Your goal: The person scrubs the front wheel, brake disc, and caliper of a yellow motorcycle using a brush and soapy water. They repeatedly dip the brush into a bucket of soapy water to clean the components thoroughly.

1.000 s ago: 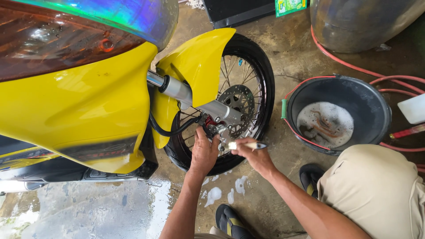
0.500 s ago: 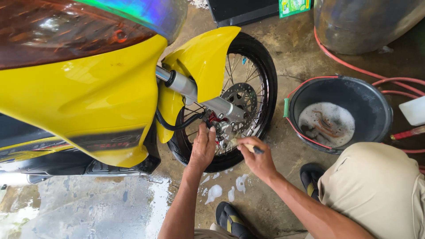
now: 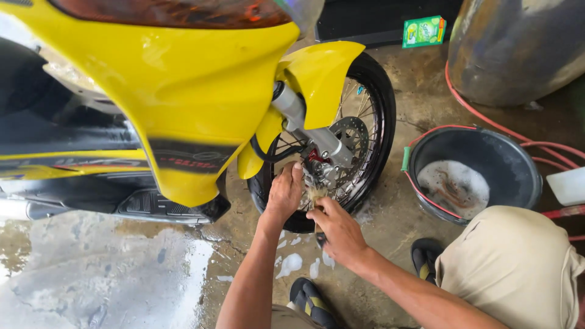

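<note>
— Yellow bodywork fills the top of the view; where are the hands?

— Both are at the front wheel (image 3: 341,146), low by the brake disc (image 3: 352,137). The left hand (image 3: 285,195) rests on the spokes at about seven o'clock from the hub, fingers loosely spread and flat, closed on nothing that I can see. The right hand (image 3: 338,231) sits just below it, at five o'clock, curled round a small brush (image 3: 317,194) whose pale bristles point up at the brake caliper (image 3: 323,170).

— How should the scrubbing go, do you think?

— I'd say short strokes, with the bristles worked into the gaps around the caliper and between the spokes, while the left hand keeps the wheel from turning. The black bucket (image 3: 475,176) of soapy water stands near, at three o'clock, for wetting the brush again.

— Anything you can't make out?

— The brush handle is buried in the fist, so its shape is unclear. The yellow mudguard (image 3: 317,73) hides the top of the tyre, and the fork leg (image 3: 292,109) covers part of the hub. The red hose (image 3: 487,125) runs out of view on the right, and the wet concrete floor (image 3: 152,268) shows foam patches.
</note>
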